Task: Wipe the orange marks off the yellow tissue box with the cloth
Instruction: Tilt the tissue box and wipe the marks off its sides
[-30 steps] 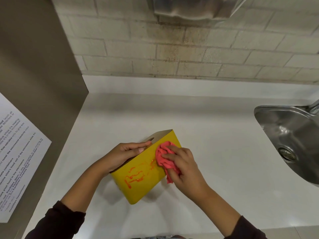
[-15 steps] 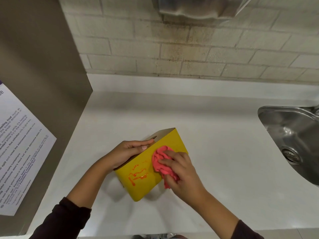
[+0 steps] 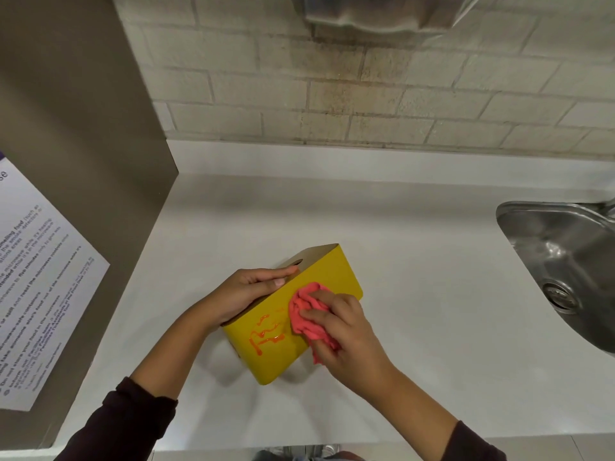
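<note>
Half the job, roughly, looks done. My left hand (image 3: pixel 246 291) grips the top of the yellow tissue box (image 3: pixel 336 277), steadying it on the white worktop (image 3: pixel 416 294). My right hand (image 3: pixel 346 331) bunches the pink cloth (image 3: pixel 307 311) in curled fingers and presses it against the box's front face. Right of the cloth the face looks clean. Left of it the orange marks (image 3: pixel 266 336) remain as wet squiggles. Compared with a second ago, the cloth sits further left along the face, and the streak nearest it is mostly gone.
</note>
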Demonstrator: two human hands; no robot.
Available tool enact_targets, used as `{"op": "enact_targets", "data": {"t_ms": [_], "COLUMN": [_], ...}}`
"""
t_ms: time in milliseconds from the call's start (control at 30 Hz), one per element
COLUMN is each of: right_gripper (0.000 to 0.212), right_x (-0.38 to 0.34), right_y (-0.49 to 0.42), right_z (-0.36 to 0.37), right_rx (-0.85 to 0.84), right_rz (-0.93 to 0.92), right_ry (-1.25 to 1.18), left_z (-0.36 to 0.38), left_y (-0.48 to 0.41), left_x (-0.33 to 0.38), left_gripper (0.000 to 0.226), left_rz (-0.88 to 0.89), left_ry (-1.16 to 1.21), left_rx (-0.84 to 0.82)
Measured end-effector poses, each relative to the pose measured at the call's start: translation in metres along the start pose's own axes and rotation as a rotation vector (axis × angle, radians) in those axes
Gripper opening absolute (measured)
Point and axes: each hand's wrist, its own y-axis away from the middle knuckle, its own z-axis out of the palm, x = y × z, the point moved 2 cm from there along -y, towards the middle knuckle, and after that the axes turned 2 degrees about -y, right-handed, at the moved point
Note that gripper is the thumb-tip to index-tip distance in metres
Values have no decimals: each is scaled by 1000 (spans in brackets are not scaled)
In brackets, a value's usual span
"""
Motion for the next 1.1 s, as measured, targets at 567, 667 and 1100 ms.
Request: {"op": "enact_targets", "data": {"t_ms": [567, 667, 1100], "right_gripper": [32, 31, 32], "right_x": [-13, 5, -17], "right_y": [-4, 1, -12], "right_z": [10, -3, 18], "right_rx": [16, 12, 75], "right_rz": [28, 19, 137], "right_ry": [-56, -8, -82], "left_z": [1, -1, 0], "left_y": [-1, 0, 0], "left_x": [-1, -1, 1], "left_gripper": [35, 34, 35], "left_rz": [14, 8, 16], "left_ry": [42, 4, 92], "left_rx": [22, 21, 75]}}
